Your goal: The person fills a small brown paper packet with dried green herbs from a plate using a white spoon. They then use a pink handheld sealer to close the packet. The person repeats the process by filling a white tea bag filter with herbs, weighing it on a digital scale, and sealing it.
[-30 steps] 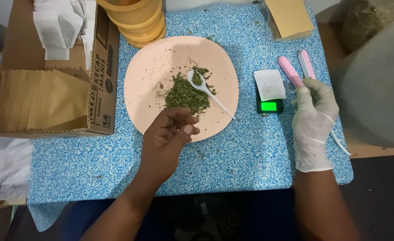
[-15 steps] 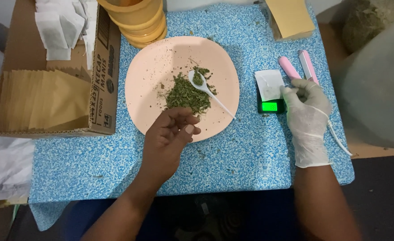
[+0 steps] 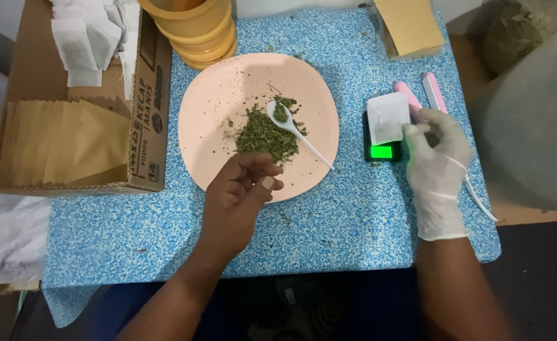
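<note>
My bare left hand (image 3: 237, 196) hovers over the near rim of a pale pink plate (image 3: 209, 95), fingers curled in against the thumb with nothing visible in them. On the plate lie a heap of dried green herb (image 3: 262, 136) and a white plastic spoon (image 3: 297, 132) with some herb in its bowl. My gloved right hand (image 3: 436, 164) pinches the right edge of a white sachet (image 3: 385, 117). The sachet rests on a small black scale (image 3: 382, 151) with a lit green display.
A cardboard box (image 3: 146, 95) at the left holds brown paper bags (image 3: 70, 142) and white sachets (image 3: 86, 38). Stacked yellow bowls (image 3: 196, 31) stand behind the plate. A pink tool (image 3: 408, 95) lies behind the scale, brown envelopes (image 3: 411, 25) at back right, a grey sack (image 3: 531, 126) at right.
My right hand has moved left and forward from the table's right side to the sachet on the scale. My left hand has stayed in place.
</note>
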